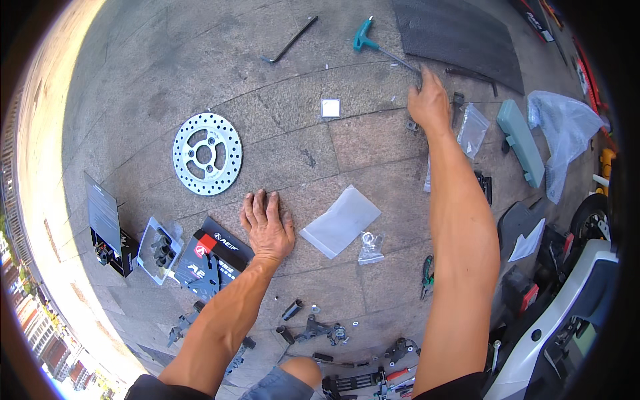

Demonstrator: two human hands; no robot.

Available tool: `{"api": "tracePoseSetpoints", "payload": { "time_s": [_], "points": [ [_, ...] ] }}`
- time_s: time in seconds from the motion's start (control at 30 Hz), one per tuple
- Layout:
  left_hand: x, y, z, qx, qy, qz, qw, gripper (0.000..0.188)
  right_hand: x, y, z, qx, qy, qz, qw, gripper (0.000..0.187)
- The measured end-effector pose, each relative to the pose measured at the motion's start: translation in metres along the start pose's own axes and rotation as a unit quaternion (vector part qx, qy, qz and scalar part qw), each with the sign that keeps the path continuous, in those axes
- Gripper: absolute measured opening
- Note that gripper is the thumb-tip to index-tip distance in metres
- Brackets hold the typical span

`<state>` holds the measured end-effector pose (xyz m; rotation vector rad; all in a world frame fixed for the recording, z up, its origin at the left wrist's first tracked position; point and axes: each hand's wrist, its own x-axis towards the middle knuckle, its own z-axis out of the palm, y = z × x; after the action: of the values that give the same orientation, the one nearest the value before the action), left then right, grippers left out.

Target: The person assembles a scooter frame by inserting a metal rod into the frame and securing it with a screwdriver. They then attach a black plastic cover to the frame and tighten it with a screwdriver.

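My left hand (270,227) lies flat on the stone paving with its fingers stretched out, holding nothing. Just up and left of it rests a silver drilled brake disc (234,157). Reaching far out to the right, my right hand (431,101) is closed at the shaft end of a T-handle hex key (365,36) with a teal grip. The fingertips are partly hidden by the hand. A black L-shaped hex key (291,40) lies left of that tool. Between my arms are a flat clear plastic bag (341,220) and a small bag of fittings (371,249).
Left of my left forearm are an open black box (110,233), a clear tray of dark parts (160,250) and a printed box (213,260). Loose metal parts (317,328) lie near my knee. At right are a grey-green case (520,141), bubble wrap (567,120) and a white vehicle panel (560,300).
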<state>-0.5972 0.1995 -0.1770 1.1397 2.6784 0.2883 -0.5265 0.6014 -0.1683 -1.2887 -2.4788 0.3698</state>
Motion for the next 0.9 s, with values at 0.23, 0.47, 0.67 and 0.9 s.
{"api": "tracePoseSetpoints", "payload": {
  "time_s": [0.23, 0.47, 0.67, 0.9],
  "points": [
    [-0.001, -0.001, -0.001, 0.002, -0.005, -0.006, 1.0, 0.058, -0.007, -0.067, -0.009, -0.044, -0.089, 0.035, 0.994, 0.027],
    [-0.001, -0.008, 0.018, 0.02, 0.105, 0.035, 0.994, 0.051, -0.199, -0.154, -0.125, 0.367, -0.036, 0.045, 0.928, 0.016],
    [0.018, -0.033, 0.043, 0.066, 0.196, 0.093, 0.974, 0.045, -0.494, -0.108, -0.281, 0.422, -0.136, 0.176, 0.879, 0.02],
    [-0.093, 0.023, 0.008, -0.069, 0.22, 0.281, 0.932, 0.055, -0.823, -0.049, -0.427, 0.339, -0.174, 0.328, 0.864, 0.014]
  ]
}}
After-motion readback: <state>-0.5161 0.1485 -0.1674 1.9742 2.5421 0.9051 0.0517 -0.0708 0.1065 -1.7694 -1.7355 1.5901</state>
